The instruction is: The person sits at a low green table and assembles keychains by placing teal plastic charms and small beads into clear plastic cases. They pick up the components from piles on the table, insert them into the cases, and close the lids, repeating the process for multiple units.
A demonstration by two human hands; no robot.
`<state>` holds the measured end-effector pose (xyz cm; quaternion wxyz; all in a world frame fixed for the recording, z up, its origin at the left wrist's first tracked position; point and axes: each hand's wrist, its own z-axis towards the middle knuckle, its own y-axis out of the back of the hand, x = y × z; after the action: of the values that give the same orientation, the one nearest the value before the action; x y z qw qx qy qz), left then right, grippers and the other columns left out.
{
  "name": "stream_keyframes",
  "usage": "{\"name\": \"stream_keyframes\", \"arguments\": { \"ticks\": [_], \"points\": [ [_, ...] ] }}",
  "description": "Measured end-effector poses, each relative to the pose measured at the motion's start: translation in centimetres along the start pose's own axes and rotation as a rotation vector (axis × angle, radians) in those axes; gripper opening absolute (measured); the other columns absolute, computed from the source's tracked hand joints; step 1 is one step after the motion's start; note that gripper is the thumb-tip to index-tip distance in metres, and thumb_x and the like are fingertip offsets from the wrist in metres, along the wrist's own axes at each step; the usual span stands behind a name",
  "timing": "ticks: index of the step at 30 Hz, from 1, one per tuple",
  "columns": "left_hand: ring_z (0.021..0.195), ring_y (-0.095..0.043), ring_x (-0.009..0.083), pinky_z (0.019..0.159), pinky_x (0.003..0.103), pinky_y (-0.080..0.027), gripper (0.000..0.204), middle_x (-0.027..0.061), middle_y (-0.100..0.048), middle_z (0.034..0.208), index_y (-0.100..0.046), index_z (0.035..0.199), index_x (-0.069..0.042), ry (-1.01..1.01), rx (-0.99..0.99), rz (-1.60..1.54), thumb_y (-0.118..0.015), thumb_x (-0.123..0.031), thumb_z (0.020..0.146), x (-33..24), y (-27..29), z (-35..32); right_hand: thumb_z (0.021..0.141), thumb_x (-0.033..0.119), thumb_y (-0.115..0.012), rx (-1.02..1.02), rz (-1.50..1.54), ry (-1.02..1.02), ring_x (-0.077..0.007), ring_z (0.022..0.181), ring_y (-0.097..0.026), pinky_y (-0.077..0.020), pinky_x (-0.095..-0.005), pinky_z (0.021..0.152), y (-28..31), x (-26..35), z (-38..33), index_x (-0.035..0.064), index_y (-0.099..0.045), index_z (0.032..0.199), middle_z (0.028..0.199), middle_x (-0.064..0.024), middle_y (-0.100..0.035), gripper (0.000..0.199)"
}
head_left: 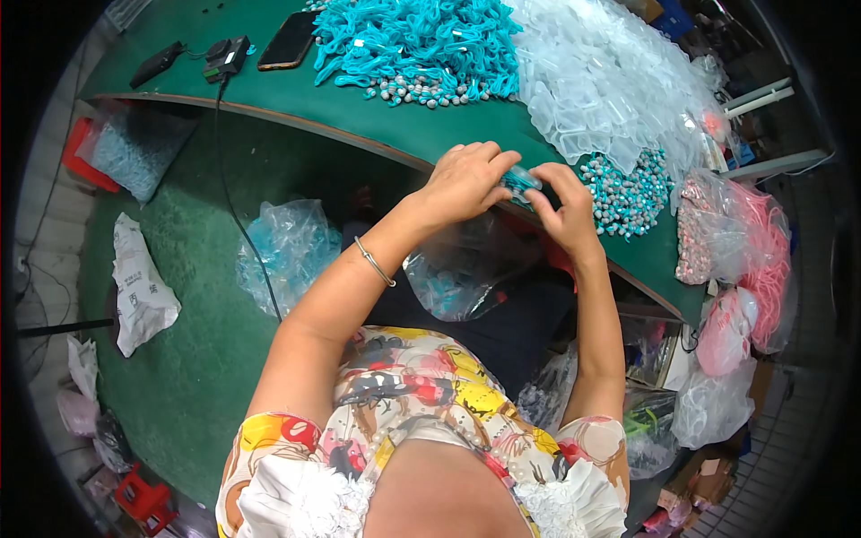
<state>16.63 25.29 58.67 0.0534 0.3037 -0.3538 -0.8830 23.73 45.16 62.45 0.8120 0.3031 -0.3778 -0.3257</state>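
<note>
At the front edge of the green table, my left hand (pixel 465 182) and my right hand (pixel 569 208) meet around a small clear plastic case with teal cord (pixel 519 182) in it. Fingertips of both hands pinch it from either side; part of it is hidden and slightly blurred. Just right of my right hand lies a pile of teal and grey bead-like pieces (pixel 628 193). Beyond the hands, a large heap of clear plastic cases (pixel 601 81) covers the table. Left of that heap is a mound of teal cords (pixel 413 40), with grey beads along its near side.
A phone (pixel 287 40) and a small black device (pixel 226 58) with a hanging cable lie at the table's far left. Bags of pink cords (pixel 760 260) hang at the right edge. A plastic bag with teal contents (pixel 289 255) sits on the floor below.
</note>
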Motion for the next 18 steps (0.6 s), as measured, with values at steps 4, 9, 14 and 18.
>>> {"name": "stream_keyframes", "arguments": {
  "ticks": [4,9,14,18],
  "points": [
    [0.088,-0.062,0.0320,0.079,0.045,-0.047,0.036,0.0098,-0.060,0.094,-0.060,0.115,-0.009,-0.017,0.006,0.074,-0.069,-0.030,0.086,-0.1,-0.6,0.2,0.080,0.005,-0.072,-0.083,-0.066,-0.017,-0.0354,0.086,-0.062,-0.0506,-0.0397,0.076,-1.3,0.3,-0.7,-0.0010,-0.064,0.100,0.097,-0.0164,-0.062,0.022],
    [0.076,-0.061,0.0338,0.068,0.044,-0.047,0.022,0.0130,-0.060,0.085,-0.065,0.092,-0.006,0.007,-0.031,-0.124,-0.066,-0.027,0.090,0.2,-0.1,-0.4,0.085,0.006,-0.069,-0.039,0.198,-0.255,-0.0224,0.074,-0.060,-0.0473,-0.0325,0.066,-1.9,1.6,-1.2,-0.0016,-0.065,0.097,0.087,-0.0105,-0.061,0.015],
    [0.071,-0.059,0.0361,0.061,0.043,-0.046,0.025,0.0140,-0.059,0.076,-0.064,0.079,-0.004,0.064,-0.115,-0.341,-0.066,-0.027,0.090,-0.3,0.1,-0.8,0.092,0.014,-0.062,0.083,0.398,-0.312,-0.0149,0.067,-0.058,-0.0437,-0.0284,0.060,-1.1,0.0,1.0,-0.0022,-0.067,0.085,0.079,-0.0082,-0.061,0.018],
    [0.067,-0.060,0.0342,0.061,0.044,-0.048,0.027,0.0124,-0.059,0.075,-0.065,0.078,-0.006,-0.015,-0.045,-0.159,-0.067,-0.032,0.088,-3.2,-1.1,-2.4,0.085,0.025,-0.070,-0.225,-0.499,-0.037,-0.0238,0.100,-0.059,-0.0391,-0.0423,0.089,-1.7,-3.3,5.2,0.0083,-0.065,0.111,0.104,-0.0059,-0.066,0.031]
  ]
}}
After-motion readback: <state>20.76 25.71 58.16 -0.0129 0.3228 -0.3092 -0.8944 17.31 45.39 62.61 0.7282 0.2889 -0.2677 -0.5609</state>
